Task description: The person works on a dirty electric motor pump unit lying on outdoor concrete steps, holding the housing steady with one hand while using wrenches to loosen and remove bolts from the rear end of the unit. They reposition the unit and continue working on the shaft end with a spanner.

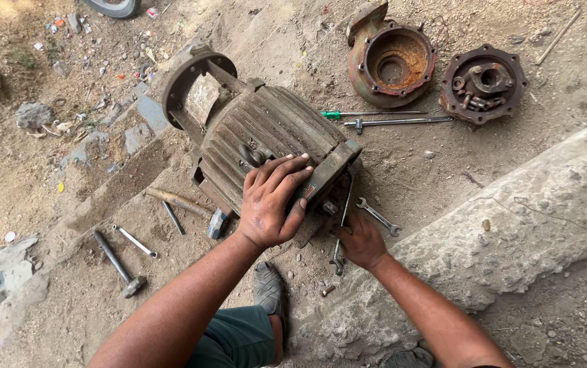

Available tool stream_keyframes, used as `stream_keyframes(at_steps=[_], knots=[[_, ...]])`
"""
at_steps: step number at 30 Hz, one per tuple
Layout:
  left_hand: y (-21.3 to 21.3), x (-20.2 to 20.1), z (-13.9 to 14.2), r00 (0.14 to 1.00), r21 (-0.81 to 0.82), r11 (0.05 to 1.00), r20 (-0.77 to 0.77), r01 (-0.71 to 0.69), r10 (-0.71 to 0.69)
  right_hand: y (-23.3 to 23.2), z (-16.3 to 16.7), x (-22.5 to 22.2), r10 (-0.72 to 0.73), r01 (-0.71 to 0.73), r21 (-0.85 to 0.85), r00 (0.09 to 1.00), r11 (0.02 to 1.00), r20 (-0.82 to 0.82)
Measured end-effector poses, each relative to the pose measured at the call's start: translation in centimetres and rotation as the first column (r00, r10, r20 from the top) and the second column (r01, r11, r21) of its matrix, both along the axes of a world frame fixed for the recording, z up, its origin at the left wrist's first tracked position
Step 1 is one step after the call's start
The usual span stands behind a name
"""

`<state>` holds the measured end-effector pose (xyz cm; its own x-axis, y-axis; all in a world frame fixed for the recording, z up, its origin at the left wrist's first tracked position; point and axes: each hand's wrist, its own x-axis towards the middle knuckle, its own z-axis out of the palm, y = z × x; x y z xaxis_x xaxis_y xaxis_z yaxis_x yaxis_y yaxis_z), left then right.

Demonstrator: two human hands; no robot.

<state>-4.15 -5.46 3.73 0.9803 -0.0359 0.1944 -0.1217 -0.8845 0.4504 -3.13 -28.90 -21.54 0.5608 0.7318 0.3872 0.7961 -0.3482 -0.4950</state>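
The fingers of the left hand (271, 201) are spread and pressed flat over the near end of the ribbed motor (259, 136), curling around its end plate. The right hand (362, 240) is closed around a long spanner (342, 218) that runs near to far, its far end reaching up under the motor's end plate; the right hand is the nearer one to that joint. The motor lies on its side on the dirt, long axis running from far left to near right, towards both hands. Just right of the right hand lies a second spanner (378, 217). Further off lie a screwdriver (368, 114) and two rusty covers (390, 63). A hammer (117, 262) lies to the near left.
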Motion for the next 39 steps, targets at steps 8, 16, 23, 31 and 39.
stream_keyframes(at_steps=[8, 16, 23, 31, 39], knots=[[-0.1, 0.3, 0.2, 1.000, -0.020, 1.000, 0.024, 0.006, -0.006, 2.0, 1.4, -1.1, -0.135, 0.145, -0.147, 0.988, 0.978, 0.074], [-0.2, 0.0, -0.4, 1.000, -0.036, 0.999, 0.018, 0.002, -0.001, -0.8, 1.3, -1.1, -0.355, 0.355, -0.010, 0.932, 0.935, -0.078], [-0.1, -0.1, -0.4, 1.000, -0.038, 0.999, 0.016, 0.002, -0.002, -2.3, 3.6, 9.5, -0.377, 0.728, -0.030, 0.319, 0.685, -0.869], [-0.3, 0.0, -0.8, 1.000, 0.003, 1.000, 0.000, -0.005, 0.005, -1.1, 4.6, 19.0, -0.271, 0.625, -0.265, -0.087, 0.734, -0.959], [-0.2, 0.0, -0.6, 1.000, -0.007, 1.000, 0.010, -0.004, 0.005, 0.5, 4.8, 22.1, -0.326, 0.555, -0.377, -0.194, 0.741, -0.925]])
